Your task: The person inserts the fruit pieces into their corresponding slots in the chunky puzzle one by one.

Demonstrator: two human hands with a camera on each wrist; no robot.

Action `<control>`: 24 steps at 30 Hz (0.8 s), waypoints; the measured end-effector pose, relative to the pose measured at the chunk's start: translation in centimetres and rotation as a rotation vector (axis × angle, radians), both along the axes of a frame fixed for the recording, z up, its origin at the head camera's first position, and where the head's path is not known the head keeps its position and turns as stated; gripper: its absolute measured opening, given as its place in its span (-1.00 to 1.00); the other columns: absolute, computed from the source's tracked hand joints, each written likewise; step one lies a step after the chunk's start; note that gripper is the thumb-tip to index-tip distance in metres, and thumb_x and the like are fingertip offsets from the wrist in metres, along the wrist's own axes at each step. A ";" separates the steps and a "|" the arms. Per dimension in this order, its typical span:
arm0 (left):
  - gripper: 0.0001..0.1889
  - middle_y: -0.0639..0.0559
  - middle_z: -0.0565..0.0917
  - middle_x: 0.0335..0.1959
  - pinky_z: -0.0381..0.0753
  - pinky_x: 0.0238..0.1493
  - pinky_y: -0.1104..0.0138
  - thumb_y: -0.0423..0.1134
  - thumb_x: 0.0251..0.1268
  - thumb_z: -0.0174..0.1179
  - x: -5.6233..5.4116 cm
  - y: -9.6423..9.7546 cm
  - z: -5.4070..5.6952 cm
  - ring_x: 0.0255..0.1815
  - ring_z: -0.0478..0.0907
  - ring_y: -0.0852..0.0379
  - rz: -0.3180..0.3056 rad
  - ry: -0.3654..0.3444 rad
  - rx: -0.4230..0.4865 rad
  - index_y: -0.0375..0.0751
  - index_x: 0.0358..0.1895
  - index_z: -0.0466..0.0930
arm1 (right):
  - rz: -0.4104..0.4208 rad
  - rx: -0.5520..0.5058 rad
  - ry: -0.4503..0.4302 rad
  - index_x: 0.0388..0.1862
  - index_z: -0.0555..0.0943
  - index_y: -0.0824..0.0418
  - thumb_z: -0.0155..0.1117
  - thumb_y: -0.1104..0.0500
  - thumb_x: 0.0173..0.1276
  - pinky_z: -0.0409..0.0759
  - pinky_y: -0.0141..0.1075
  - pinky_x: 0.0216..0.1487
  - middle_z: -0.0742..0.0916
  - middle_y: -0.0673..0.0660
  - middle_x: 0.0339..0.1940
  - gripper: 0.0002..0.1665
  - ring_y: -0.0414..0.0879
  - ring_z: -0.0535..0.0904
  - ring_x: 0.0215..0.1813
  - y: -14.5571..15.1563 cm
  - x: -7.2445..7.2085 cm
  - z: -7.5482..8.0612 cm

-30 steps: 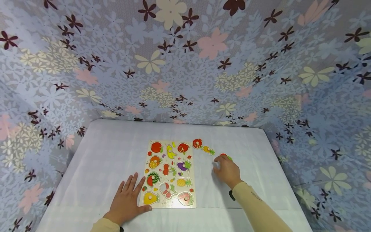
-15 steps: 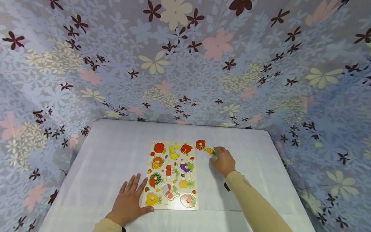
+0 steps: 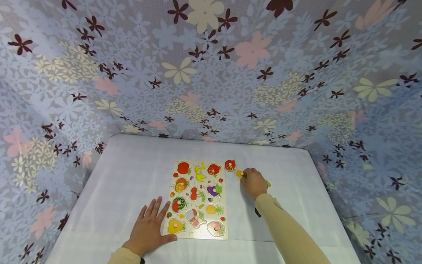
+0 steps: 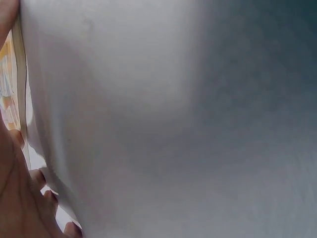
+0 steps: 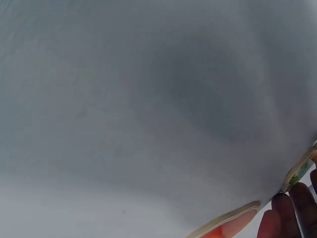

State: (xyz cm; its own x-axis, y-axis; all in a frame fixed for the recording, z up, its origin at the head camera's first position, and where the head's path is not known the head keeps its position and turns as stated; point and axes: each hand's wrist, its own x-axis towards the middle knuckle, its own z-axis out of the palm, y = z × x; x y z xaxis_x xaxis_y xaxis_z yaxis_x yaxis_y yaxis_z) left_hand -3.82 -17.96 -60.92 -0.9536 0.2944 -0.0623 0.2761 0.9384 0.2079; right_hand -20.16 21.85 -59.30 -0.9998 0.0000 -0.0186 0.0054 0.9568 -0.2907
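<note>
A wooden fruit puzzle board lies on the white-covered table. My left hand rests flat by its lower left corner, fingers spread, with thumb and forefinger close to the edge. To the right of the board, my right hand pinches the leafy end of a pineapple puzzle piece, which the fingers partly cover. Beside that piece sits a pomegranate puzzle piece. Behind the right hand another piece shows only its green tip. In the right wrist view, fingertips meet a piece's green edge.
The table has a pale cloth cover, with a seam across its near part. Flower-patterned fabric hangs behind the table and along both sides. Several fruit shapes, among them a banana and grapes, are on the board.
My right hand has moved left from the red, green-tipped piece to the pineapple piece and now pinches it. The left hand stays in place. The head view has shifted slightly.
</note>
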 end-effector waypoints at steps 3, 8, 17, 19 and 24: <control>0.24 -0.21 0.02 0.60 0.02 0.45 -0.18 0.69 -0.14 0.09 0.0 0.0 0.2 0.55 0.03 -0.23 0.000 -0.013 -0.007 -0.04 0.59 0.13 | 0.008 0.008 0.001 0.02 0.68 0.26 0.45 0.12 0.28 0.63 0.02 -0.01 0.69 0.21 -0.02 -0.63 0.13 0.63 -0.03 0.0 0.2 0.2; 0.22 -0.22 0.03 0.59 0.01 0.45 -0.19 0.65 -0.12 0.13 0.0 0.1 0.7 0.55 0.02 -0.24 0.000 -0.030 -0.005 -0.05 0.58 0.15 | 0.034 0.016 0.004 0.10 0.68 0.24 0.43 0.13 0.32 0.59 0.04 0.11 0.68 0.23 0.10 -0.60 0.16 0.60 0.09 0.1 0.3 0.4; 0.22 -0.22 0.03 0.59 0.01 0.46 -0.18 0.64 -0.12 0.16 0.0 0.1 0.8 0.55 0.01 -0.23 0.005 -0.033 0.000 -0.06 0.58 0.14 | 0.047 0.003 0.028 0.02 0.70 0.23 0.43 0.16 0.31 0.60 0.03 0.09 0.67 0.22 0.10 -0.68 0.15 0.61 0.07 0.4 0.0 -0.2; 0.21 -0.22 0.03 0.59 0.00 0.46 -0.18 0.63 -0.11 0.16 0.0 0.2 0.9 0.55 0.01 -0.23 0.004 -0.036 0.004 -0.05 0.58 0.14 | 0.056 0.010 0.035 0.01 0.70 0.23 0.43 0.17 0.31 0.61 0.04 0.07 0.68 0.22 0.09 -0.69 0.15 0.62 0.05 0.4 -0.1 -0.3; 0.21 -0.23 0.04 0.59 0.01 0.45 -0.19 0.62 -0.11 0.17 0.1 0.2 1.1 0.55 0.02 -0.24 0.002 -0.034 0.014 -0.07 0.57 0.16 | 0.083 0.028 0.056 -0.05 0.70 0.24 0.44 0.20 0.27 0.62 0.03 0.05 0.70 0.22 0.04 -0.72 0.13 0.66 -0.01 0.5 -0.3 -0.3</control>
